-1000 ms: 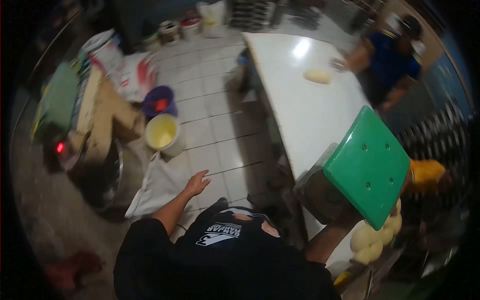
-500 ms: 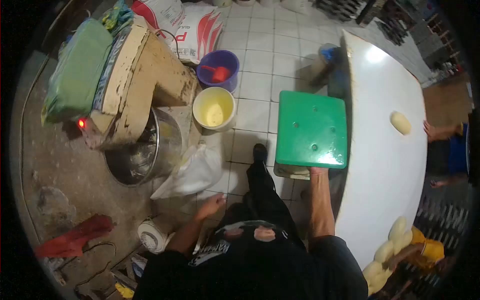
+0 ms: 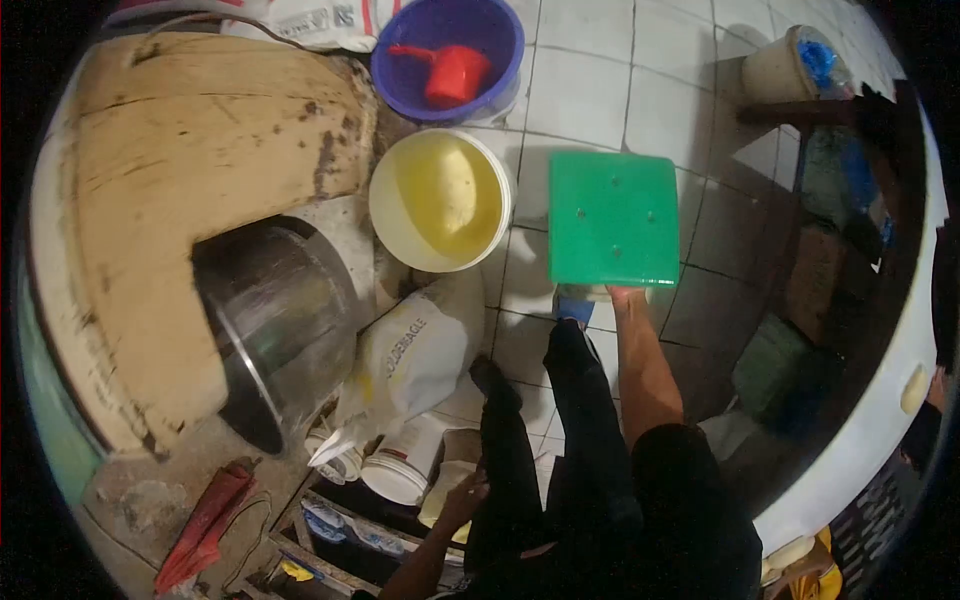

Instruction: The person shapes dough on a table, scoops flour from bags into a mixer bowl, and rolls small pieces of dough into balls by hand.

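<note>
Left hand (image 3: 468, 495) beside a dark trouser leg (image 3: 507, 500), too dim to tell if open or closed; right hand (image 3: 627, 293) gripping the green-topped box (image 3: 614, 222) beneath its near edge — lifted over floor tiles (image 3: 580, 90), apart from the tabletop (image 3: 850, 485); not yet set down.

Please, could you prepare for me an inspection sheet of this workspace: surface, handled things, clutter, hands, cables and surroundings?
Surface: white table at the right edge, pale dough lying on it.
Handled things: green-topped box, held above the tiled floor.
Clutter: purple bucket with a red scoop inside; white bucket, yellowish inside; white sack; red cloth.
Hands: right hand holds the green-topped box, fingers mostly hidden; left hand hangs low, grip unclear.
Cables: thin cord near the red cloth.
Surroundings: cream machine, metal bowl; another person's yellow sleeve, lower right.
</note>
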